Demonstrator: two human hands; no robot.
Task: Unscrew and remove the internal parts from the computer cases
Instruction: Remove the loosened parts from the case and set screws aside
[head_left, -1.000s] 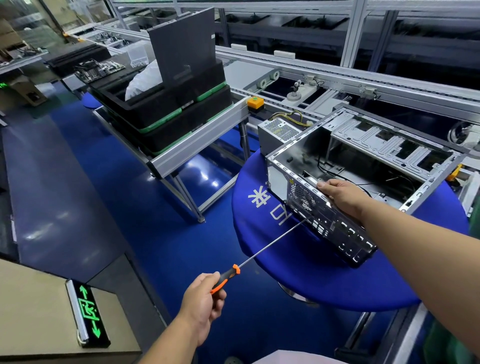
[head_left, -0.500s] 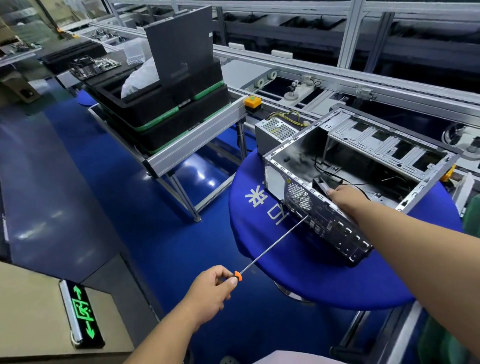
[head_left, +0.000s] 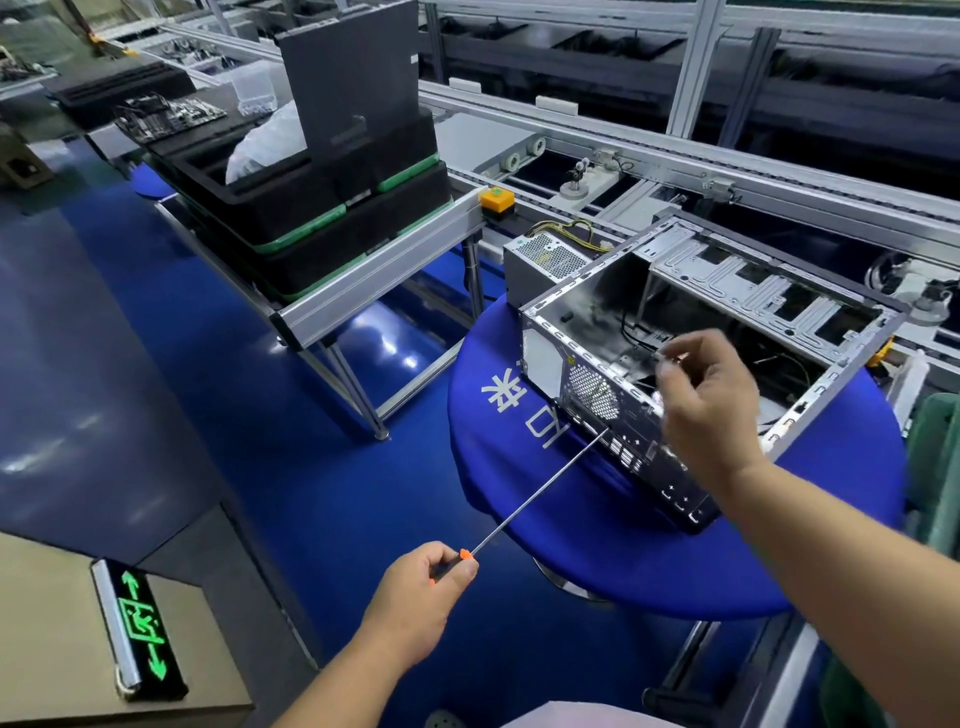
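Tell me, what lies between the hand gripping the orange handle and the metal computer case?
Only the screwdriver's long thin shaft spans from left hand to computer case, over blue floor, in the head view.

Right hand (head_left: 706, 395) is motion-blurred (grip unclear); screwdriver (head_left: 535, 491) handle hidden in left hand (head_left: 423, 590).

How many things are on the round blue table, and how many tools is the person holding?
Computer case: 1
Power supply: 1
Screwdriver, in the left hand: 1
Total: 3

The computer case (head_left: 691, 332) lies open on top; its drive cage (head_left: 753, 280) blocks the far side, the power supply (head_left: 545, 260) crowds its left.
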